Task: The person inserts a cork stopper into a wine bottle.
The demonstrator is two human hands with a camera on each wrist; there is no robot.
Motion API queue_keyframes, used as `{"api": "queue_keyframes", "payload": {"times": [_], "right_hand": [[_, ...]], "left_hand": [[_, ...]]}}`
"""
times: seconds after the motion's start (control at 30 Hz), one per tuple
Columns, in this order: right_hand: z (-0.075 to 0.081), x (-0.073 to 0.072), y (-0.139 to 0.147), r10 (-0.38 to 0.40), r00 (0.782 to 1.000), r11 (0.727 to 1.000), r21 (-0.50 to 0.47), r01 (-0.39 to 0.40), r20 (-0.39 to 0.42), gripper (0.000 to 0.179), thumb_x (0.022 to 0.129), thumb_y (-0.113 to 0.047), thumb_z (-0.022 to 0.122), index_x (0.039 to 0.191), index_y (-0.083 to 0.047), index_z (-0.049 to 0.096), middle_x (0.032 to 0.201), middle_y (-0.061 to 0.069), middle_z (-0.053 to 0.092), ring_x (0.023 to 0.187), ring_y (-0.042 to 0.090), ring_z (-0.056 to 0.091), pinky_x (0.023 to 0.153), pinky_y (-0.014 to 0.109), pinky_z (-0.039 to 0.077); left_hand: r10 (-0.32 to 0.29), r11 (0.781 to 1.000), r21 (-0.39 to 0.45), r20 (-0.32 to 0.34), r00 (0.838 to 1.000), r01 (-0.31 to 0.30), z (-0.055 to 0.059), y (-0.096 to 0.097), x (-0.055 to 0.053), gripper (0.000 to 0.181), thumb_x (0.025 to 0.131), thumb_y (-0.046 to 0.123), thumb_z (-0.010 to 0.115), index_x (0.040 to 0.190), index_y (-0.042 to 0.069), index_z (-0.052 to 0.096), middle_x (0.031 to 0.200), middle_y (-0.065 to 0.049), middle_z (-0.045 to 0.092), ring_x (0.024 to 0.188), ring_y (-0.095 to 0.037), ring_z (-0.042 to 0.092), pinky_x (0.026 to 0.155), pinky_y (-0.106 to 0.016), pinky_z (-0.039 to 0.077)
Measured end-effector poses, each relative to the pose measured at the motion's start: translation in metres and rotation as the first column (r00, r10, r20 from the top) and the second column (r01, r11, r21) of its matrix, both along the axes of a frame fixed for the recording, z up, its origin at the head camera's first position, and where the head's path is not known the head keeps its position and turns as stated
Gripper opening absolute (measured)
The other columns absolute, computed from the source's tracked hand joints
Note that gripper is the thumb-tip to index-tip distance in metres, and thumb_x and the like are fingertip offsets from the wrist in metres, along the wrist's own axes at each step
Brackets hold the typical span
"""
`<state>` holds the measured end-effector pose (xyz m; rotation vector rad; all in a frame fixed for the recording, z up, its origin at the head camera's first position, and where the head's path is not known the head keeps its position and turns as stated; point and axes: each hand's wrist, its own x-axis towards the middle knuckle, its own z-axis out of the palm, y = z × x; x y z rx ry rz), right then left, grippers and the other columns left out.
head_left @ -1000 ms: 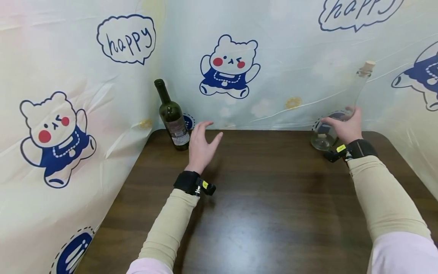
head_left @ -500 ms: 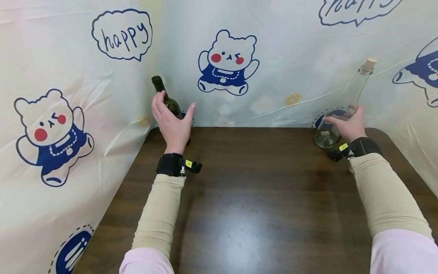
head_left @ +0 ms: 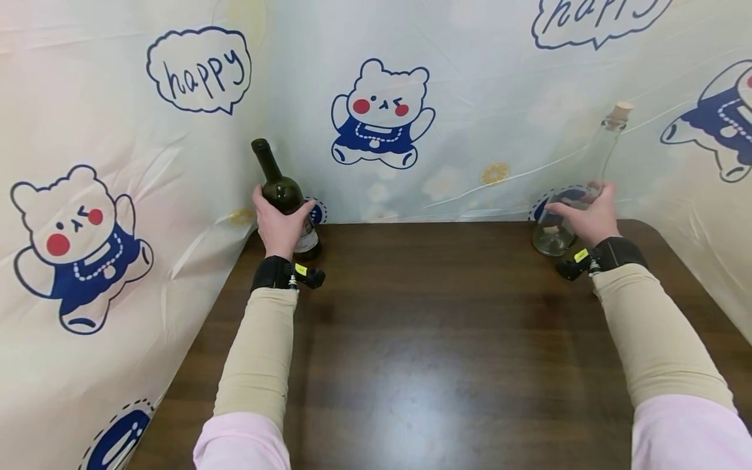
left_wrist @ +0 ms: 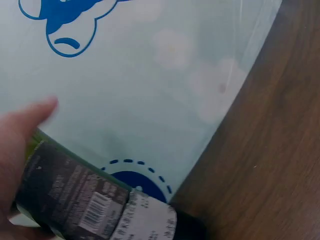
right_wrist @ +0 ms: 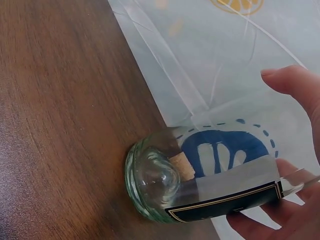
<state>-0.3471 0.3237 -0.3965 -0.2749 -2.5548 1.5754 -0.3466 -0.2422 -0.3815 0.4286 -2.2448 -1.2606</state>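
At the table's back left corner stands a dark green wine bottle (head_left: pixel 282 192). My left hand (head_left: pixel 277 225) wraps around its body from the near side; in the left wrist view the thumb is blurred and the bottle's label (left_wrist: pixel 75 195) with a barcode shows. On the back right, my right hand (head_left: pixel 595 217) holds a clear glass bottle (head_left: pixel 552 240) around the body. A cork (head_left: pixel 621 111) closes its mouth, and another cork piece (right_wrist: pixel 182 166) shows low at its base in the right wrist view. Some fingers are hidden behind each bottle.
A brown wooden table (head_left: pixel 423 326) lies below both arms. Right behind the bottles hangs a pale curtain (head_left: pixel 464 98) printed with bears and lettering; it also runs along the left and right sides.
My left hand has moved left from beside the wine bottle, passed in front of it, and come around its body. My right hand stays around the clear bottle.
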Motion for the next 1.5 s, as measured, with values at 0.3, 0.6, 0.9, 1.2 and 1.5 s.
{"api": "queue_keyframes", "payload": {"times": [0.3,0.6,0.9,1.2,1.5], "right_hand": [[0.002,-0.004,-0.002,-0.017,0.999,1.000,0.017,0.017,-0.030,0.118,0.084,-0.056,0.074,0.162,-0.014,-0.004,0.167,0.030,0.010,0.150,0.048,0.021,0.113,0.067,0.032],[0.003,0.009,-0.003,-0.023,1.000,0.994,0.102,0.023,-0.002,0.133,0.083,-0.061,0.071,0.159,-0.008,-0.023,0.168,0.033,-0.006,0.152,0.053,0.012,0.117,0.069,0.023],[0.052,0.021,-0.035,-0.129,0.950,0.986,0.069,0.155,-0.283,0.126,0.087,-0.048,0.073,0.160,-0.021,-0.025,0.172,0.004,-0.020,0.158,0.014,-0.010,0.126,0.037,0.004],[0.113,0.062,-0.111,-0.077,0.809,0.990,0.052,0.132,-0.582,0.091,0.094,-0.028,0.071,0.162,-0.013,0.014,0.171,-0.003,0.024,0.153,0.001,0.021,0.122,0.018,0.014],[0.108,0.076,-0.163,0.266,0.787,0.963,0.193,-0.188,-0.557,0.077,0.096,-0.030,0.069,0.159,-0.008,0.030,0.165,0.005,0.039,0.149,0.011,0.037,0.122,0.034,0.030]], "left_hand": [[0.020,0.999,-0.035,-0.038,0.999,-0.022,0.000,-0.008,-0.001,0.095,0.082,0.032,0.083,0.159,0.018,0.030,0.159,-0.010,0.046,0.143,-0.031,0.045,0.117,-0.054,0.034],[-0.067,0.998,-0.012,-0.137,0.988,0.066,0.016,-0.001,0.007,0.094,0.079,0.040,0.084,0.158,0.024,0.035,0.155,-0.005,0.051,0.139,-0.023,0.048,0.114,-0.049,0.038],[-0.169,0.982,-0.125,-0.219,0.961,0.144,0.045,0.016,0.018,0.092,0.075,0.046,0.085,0.153,0.020,0.045,0.146,-0.005,0.061,0.132,-0.019,0.055,0.109,-0.046,0.044],[-0.376,0.916,-0.229,-0.203,0.904,0.330,0.053,0.061,0.035,0.092,0.074,0.051,0.086,0.152,0.021,0.047,0.142,-0.008,0.063,0.117,-0.022,0.066,0.093,-0.044,0.056],[-0.589,0.800,-0.285,-0.206,0.781,0.528,0.053,0.113,0.058,0.092,0.076,0.049,0.085,0.153,0.016,0.046,0.141,-0.008,0.064,0.118,-0.019,0.065,0.087,-0.040,0.060]]}}
